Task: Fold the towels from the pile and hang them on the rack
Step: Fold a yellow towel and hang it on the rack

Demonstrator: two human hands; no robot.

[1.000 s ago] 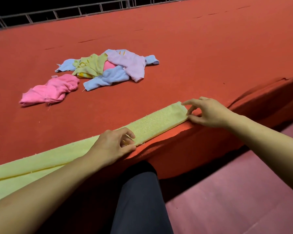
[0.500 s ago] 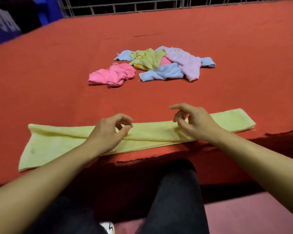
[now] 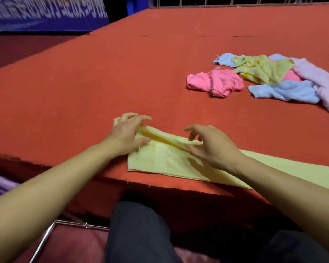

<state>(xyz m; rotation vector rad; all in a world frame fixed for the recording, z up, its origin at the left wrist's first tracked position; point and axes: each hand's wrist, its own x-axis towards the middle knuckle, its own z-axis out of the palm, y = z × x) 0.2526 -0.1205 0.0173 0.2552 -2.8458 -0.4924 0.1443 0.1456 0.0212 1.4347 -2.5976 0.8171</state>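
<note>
- Towel [image 3: 171,162], pale yellow and folded into a long strip, lies along the near edge of the table [image 3: 122,76], running off to the right under the right forearm.
- Left hand [image 3: 125,133] sits at the strip's left end, fingers curled over the far corner and thumb tucked at the fold, so its grip is closed on the towel there.
- That end looks lifted a bit, with a raised crease running from the left hand toward the right one.
- Right hand [image 3: 211,147] is over the middle of the strip, thumb and lower fingers down on the crease. Looks like it's pinching the fabric, though the upper fingers are loosely spread and off the cloth.
- Pile [image 3: 273,78] of other towels sits well apart, on the far right of the table: blue, yellow-green, lilac and a bit of pink all jumbled together.
- Pink towel [image 3: 215,82], crumpled, is just beside the pile on its left, touching or nearly touching it, can't really tell.
- Table surface is covered in red-orange felt-like material with a ragged front edge.
- Dark trousers [image 3: 141,234] show at the bottom, between the forearms.
- Metal bar [image 3: 46,238] shows bottom left, below the table edge.
- Blue banner [image 3: 46,14], blurry, is at top left, with a metal railing [image 3: 235,1] along the far side of the table.
</note>
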